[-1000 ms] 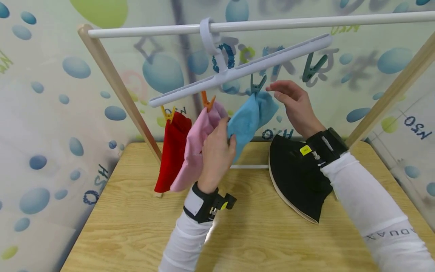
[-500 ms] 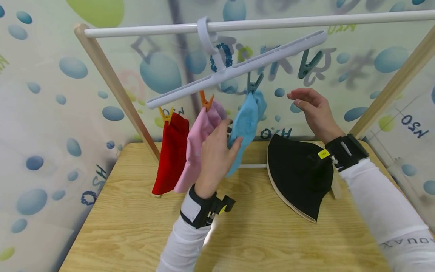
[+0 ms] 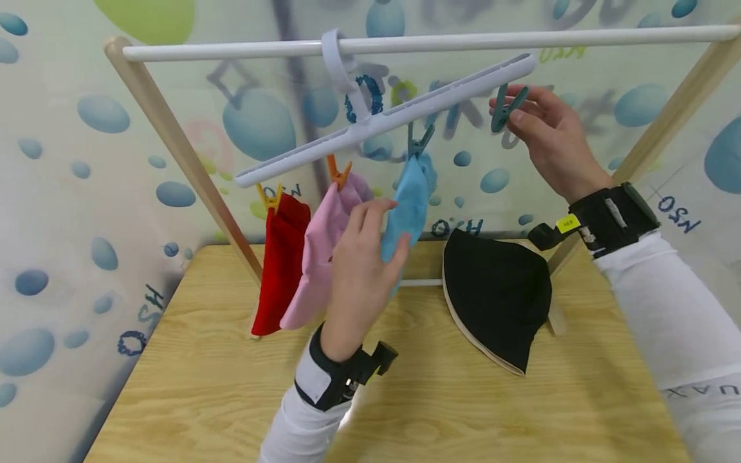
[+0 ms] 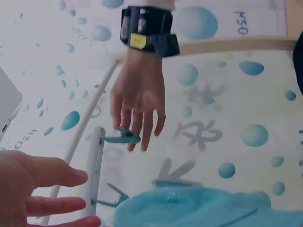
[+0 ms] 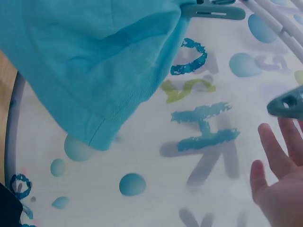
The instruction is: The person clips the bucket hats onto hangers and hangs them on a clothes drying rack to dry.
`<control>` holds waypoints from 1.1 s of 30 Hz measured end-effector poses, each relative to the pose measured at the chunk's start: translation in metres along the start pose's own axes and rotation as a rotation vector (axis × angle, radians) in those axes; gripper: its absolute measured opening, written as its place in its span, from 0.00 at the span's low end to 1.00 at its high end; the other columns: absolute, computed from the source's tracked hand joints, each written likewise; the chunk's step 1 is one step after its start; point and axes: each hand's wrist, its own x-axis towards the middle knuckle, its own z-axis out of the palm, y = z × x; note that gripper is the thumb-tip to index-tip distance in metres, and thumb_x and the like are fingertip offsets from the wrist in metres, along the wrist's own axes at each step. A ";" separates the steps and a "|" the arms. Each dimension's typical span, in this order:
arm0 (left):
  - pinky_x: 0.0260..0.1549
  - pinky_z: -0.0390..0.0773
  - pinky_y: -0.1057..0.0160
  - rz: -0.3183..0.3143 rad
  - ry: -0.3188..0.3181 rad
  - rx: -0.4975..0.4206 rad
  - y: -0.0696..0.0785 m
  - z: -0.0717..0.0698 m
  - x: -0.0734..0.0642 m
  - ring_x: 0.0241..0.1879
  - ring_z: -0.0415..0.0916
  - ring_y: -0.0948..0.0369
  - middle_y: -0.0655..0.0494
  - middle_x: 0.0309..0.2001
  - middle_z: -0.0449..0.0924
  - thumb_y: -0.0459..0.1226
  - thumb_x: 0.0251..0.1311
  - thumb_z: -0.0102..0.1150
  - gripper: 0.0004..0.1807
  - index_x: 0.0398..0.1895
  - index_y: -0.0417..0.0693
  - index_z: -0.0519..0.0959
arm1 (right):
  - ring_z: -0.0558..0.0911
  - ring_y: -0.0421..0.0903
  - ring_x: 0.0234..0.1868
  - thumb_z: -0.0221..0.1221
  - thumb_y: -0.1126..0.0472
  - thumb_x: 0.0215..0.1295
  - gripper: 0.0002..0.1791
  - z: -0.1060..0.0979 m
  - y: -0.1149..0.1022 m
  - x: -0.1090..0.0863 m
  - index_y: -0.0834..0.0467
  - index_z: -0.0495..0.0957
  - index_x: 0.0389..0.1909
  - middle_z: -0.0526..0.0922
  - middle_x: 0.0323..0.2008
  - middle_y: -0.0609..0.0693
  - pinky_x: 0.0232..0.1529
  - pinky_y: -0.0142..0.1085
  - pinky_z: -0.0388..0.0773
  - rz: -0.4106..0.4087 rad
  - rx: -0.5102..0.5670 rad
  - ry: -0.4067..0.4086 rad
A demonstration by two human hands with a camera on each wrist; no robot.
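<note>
My left hand (image 3: 360,273) hovers beside a light blue hat (image 3: 408,199), its fingers apart and extended in the left wrist view. That hat hangs from a dark green clothespin (image 3: 418,143) on a white hanger (image 3: 370,127). My right hand (image 3: 552,138) is up at the hanger's right end, at another green clothespin (image 3: 502,116). Its thumb and fingertips lie right at this clothespin, and the fingers look straight in the left wrist view. Nothing hangs from that clothespin. Left of the blue hat hang a pink cloth piece (image 3: 320,247) and a red one (image 3: 281,257).
An orange clothespin (image 3: 338,172) and a yellow one (image 3: 269,198) hold the pink and red pieces. The tilted hanger hooks over a white rail (image 3: 243,51) with wooden legs (image 3: 182,151). A black bucket hat (image 3: 498,296) sits on the wooden table (image 3: 457,399), below and right.
My right hand has drawn away from the blue hat, then moved right and up to the clothespin at the hanger's end. My left hand has loosened beside the blue hat.
</note>
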 end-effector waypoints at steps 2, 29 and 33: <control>0.32 0.79 0.57 0.022 0.005 -0.028 0.004 0.004 -0.001 0.38 0.77 0.51 0.42 0.46 0.76 0.29 0.56 0.66 0.19 0.50 0.36 0.74 | 0.70 0.54 0.60 0.52 0.71 0.70 0.14 0.005 0.000 0.003 0.66 0.72 0.55 0.77 0.52 0.59 0.65 0.38 0.57 0.022 -0.001 -0.005; 0.30 0.74 0.72 0.016 -0.550 0.020 0.016 0.130 -0.053 0.33 0.75 0.62 0.51 0.41 0.78 0.38 0.62 0.62 0.14 0.50 0.44 0.77 | 0.76 0.54 0.41 0.48 0.60 0.75 0.14 0.015 -0.001 0.000 0.68 0.74 0.44 0.78 0.42 0.61 0.49 0.41 0.68 0.034 0.211 0.119; 0.32 0.73 0.72 -0.022 -0.636 -0.015 0.009 0.148 -0.062 0.33 0.74 0.62 0.51 0.43 0.78 0.37 0.63 0.61 0.14 0.50 0.44 0.77 | 0.74 0.54 0.39 0.48 0.61 0.75 0.13 0.016 0.000 0.000 0.69 0.74 0.42 0.77 0.41 0.61 0.50 0.43 0.69 0.036 0.235 0.120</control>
